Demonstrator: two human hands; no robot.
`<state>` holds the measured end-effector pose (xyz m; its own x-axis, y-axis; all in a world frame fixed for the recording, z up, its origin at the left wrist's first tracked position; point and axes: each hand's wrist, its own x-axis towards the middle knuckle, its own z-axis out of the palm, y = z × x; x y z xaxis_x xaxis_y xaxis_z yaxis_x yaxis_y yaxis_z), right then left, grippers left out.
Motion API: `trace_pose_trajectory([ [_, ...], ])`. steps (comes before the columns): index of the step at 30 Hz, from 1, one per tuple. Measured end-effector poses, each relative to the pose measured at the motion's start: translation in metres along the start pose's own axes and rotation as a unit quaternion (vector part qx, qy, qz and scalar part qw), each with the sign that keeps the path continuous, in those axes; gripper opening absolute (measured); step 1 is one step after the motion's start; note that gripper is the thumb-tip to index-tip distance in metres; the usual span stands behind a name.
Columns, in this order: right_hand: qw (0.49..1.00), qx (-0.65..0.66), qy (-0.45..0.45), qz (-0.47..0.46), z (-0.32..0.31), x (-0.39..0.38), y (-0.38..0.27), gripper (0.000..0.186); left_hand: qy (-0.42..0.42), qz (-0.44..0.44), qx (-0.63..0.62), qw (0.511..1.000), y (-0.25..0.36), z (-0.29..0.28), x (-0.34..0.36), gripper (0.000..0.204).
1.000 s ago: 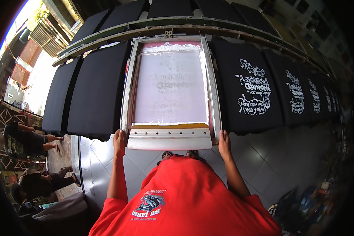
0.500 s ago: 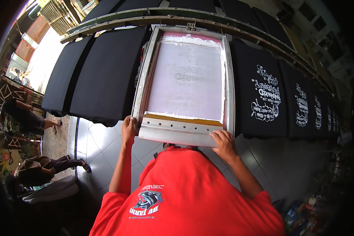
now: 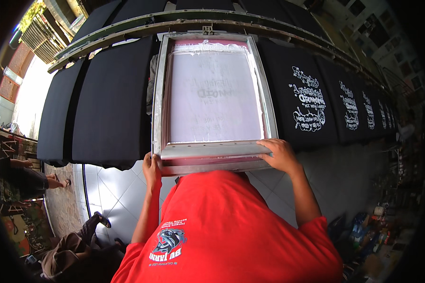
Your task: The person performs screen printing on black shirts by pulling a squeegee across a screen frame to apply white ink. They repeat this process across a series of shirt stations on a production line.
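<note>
A metal-framed printing screen (image 3: 157, 104) lies in front of me, its pale mesh (image 3: 212, 104) edged with white ink (image 3: 212, 47). Faint lettering shows through the mesh. Across its near end lies a wide aluminium squeegee (image 3: 212, 151) with a row of small holes; its blade is out of sight. The fingers of my right hand (image 3: 279, 154) are bent over the squeegee's right end. At the left end, by the frame's corner, my left hand (image 3: 152, 169) is closed; its grip is partly hidden.
Plain black shirts (image 3: 111, 104) hang over boards on the left. Black shirts with white prints (image 3: 309, 101) run off to the right. Metal rails (image 3: 189, 21) cross behind the screen. Two people are at the far left, and bottles (image 3: 363, 226) stand at lower right.
The squeegee has tipped and moved away from my body, uncovering the screen's near frame bar. Its yellowish blade strip has gone from sight. Both hands have gone along with it.
</note>
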<state>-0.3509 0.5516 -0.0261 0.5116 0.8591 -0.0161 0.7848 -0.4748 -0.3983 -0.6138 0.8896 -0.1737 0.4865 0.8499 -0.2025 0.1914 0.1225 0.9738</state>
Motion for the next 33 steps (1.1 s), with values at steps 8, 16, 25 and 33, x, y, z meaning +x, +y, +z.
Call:
trace_pose_trajectory([
  [8, 0.999, 0.033, -0.036, 0.003, -0.014, 0.028, 0.011, 0.038, -0.011, -0.008, 0.014, 1.000, -0.005, -0.004, -0.002, 0.023],
  [16, 0.996, 0.055, -0.065, 0.023, -0.019, 0.040, 0.015, 0.036, -0.008, 0.137, 0.153, 0.979, 0.074, -0.010, -0.008, 0.054],
  [25, 0.997, -0.005, -0.066, 0.037, -0.017, 0.052, 0.026, 0.033, -0.344, 0.378, 0.480, 0.713, 0.162, 0.060, 0.043, 0.016],
  [33, 1.000, -0.001, 0.000, -0.011, -0.050, 0.090, 0.036, 0.025, -0.354, 0.386, 0.473, 0.709, 0.205, 0.078, 0.079, 0.017],
])
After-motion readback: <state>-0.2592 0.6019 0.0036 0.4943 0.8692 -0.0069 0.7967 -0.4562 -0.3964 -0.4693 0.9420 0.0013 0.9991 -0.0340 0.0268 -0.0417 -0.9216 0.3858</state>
